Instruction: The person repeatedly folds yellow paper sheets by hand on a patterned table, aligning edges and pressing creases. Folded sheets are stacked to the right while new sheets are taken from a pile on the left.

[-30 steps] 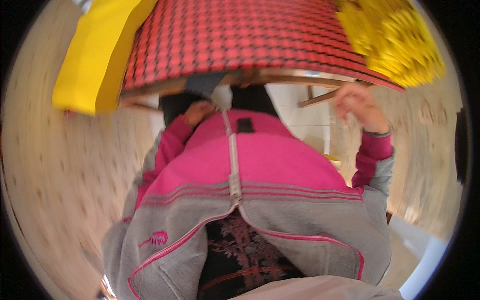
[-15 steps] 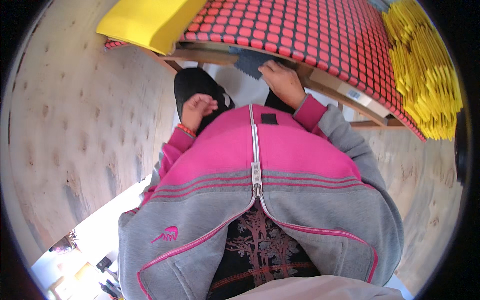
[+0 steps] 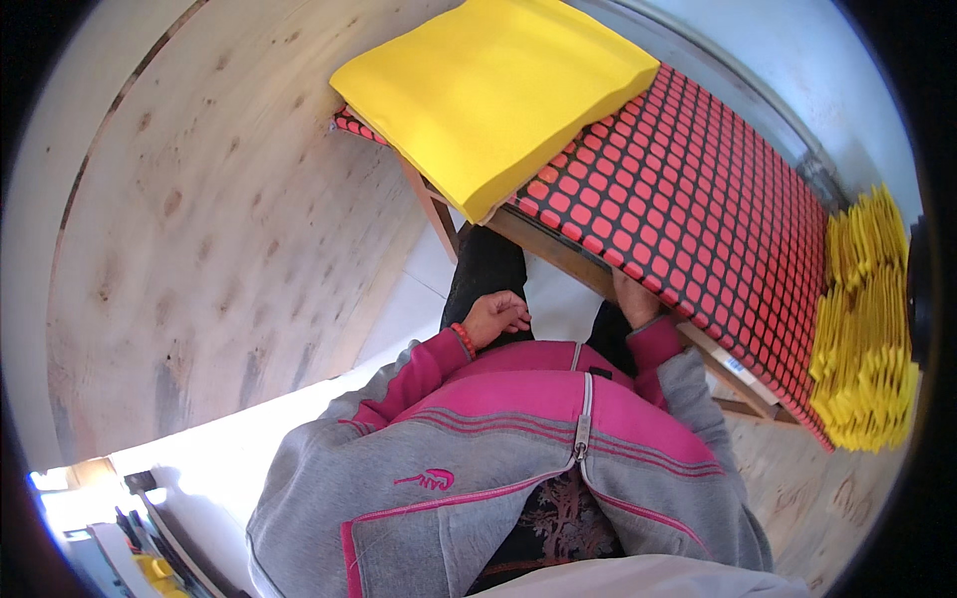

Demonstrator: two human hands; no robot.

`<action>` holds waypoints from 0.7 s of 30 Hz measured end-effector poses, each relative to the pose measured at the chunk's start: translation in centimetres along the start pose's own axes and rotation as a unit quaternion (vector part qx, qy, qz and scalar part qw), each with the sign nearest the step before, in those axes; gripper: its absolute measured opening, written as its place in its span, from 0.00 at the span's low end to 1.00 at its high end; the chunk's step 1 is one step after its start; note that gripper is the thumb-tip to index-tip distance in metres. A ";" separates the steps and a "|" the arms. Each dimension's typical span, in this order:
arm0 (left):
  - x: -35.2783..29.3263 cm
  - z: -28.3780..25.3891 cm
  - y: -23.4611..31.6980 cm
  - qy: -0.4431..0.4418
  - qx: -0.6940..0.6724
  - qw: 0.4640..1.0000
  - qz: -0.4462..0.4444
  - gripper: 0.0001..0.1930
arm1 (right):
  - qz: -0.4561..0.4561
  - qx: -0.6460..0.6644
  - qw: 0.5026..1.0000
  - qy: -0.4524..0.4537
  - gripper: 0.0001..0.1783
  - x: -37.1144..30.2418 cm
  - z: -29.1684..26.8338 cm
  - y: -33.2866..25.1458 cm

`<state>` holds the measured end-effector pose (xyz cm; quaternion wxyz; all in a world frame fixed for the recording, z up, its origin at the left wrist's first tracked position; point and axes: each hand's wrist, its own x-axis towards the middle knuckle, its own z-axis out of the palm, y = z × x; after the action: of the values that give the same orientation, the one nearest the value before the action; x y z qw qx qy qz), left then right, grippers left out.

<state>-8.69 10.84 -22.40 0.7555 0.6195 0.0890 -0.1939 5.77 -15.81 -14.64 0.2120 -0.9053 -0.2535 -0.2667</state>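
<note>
My left hand (image 3: pixel 497 318), with a red bead bracelet at the wrist, rests over my lap with its fingers curled inward. Nothing shows in it. At the near edge of the table, my right hand (image 3: pixel 635 299) reaches under the red-and-black patterned cover (image 3: pixel 653 189), and its fingers are hidden there. What it touches or holds cannot be seen. A thick stack of yellow sheets (image 3: pixel 488 90) lies on the left part of the cover, reaching slightly past the near edge.
Bundled yellow folded pieces (image 3: pixel 865 349) stand at the table's right end. Wooden table framing (image 3: pixel 558 251) shows below the cover, with a pale carton (image 3: pixel 733 364) under it. Plywood boards (image 3: pixel 189 229) rise on the left. A pipe (image 3: pixel 738 70) runs behind the table.
My right hand has gone under the table edge, and the dark blue-grey zigzag-edged cloth it pinched is out of sight. The view has turned, showing more of the yellow stack. My left hand stays curled.
</note>
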 end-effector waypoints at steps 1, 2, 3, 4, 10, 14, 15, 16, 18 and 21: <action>0.1 0.0 0.0 0.005 0.004 1.000 -0.003 0.10 | -0.022 0.014 1.000 0.006 0.16 -0.2 0.4 0.0; 0.2 0.0 0.0 0.000 -0.009 1.000 0.002 0.10 | -0.024 0.045 0.999 0.002 0.16 -0.5 0.9 0.0; 0.2 0.0 -0.1 -0.005 -0.019 1.000 0.000 0.10 | -0.003 0.060 0.998 -0.008 0.17 -0.9 1.2 0.0; 0.1 -0.1 -0.1 -0.003 -0.028 1.000 0.000 0.10 | 0.026 0.087 0.995 -0.029 0.17 -1.2 1.5 0.0; -0.4 -0.6 -0.5 0.005 -0.049 0.999 0.013 0.11 | 0.025 0.098 0.992 -0.070 0.18 -2.0 2.7 0.8; -0.3 -0.8 -0.5 -0.003 -0.056 0.998 0.017 0.11 | -0.034 0.061 0.996 -0.050 0.18 -1.7 3.1 1.5; -0.4 -0.8 -0.4 -0.004 -0.053 0.999 0.007 0.11 | -0.026 0.066 0.996 -0.057 0.17 -1.6 3.3 1.7; -0.4 -0.7 -0.4 -0.007 -0.054 0.998 0.014 0.12 | -0.018 0.070 0.995 -0.065 0.17 -1.4 3.4 1.9; -0.4 -0.6 -0.4 -0.008 -0.044 0.999 0.008 0.12 | 0.012 0.110 0.991 -0.069 0.17 -0.9 3.6 2.2; -0.2 -0.3 -0.5 -0.014 -0.041 0.999 0.015 0.12 | 0.037 0.133 0.990 -0.040 0.16 -0.6 3.7 2.4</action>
<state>-9.07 11.11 -22.82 0.7840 0.5868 0.0770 -0.1875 8.13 -16.00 -18.48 0.3303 -0.8878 -0.2611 -0.1857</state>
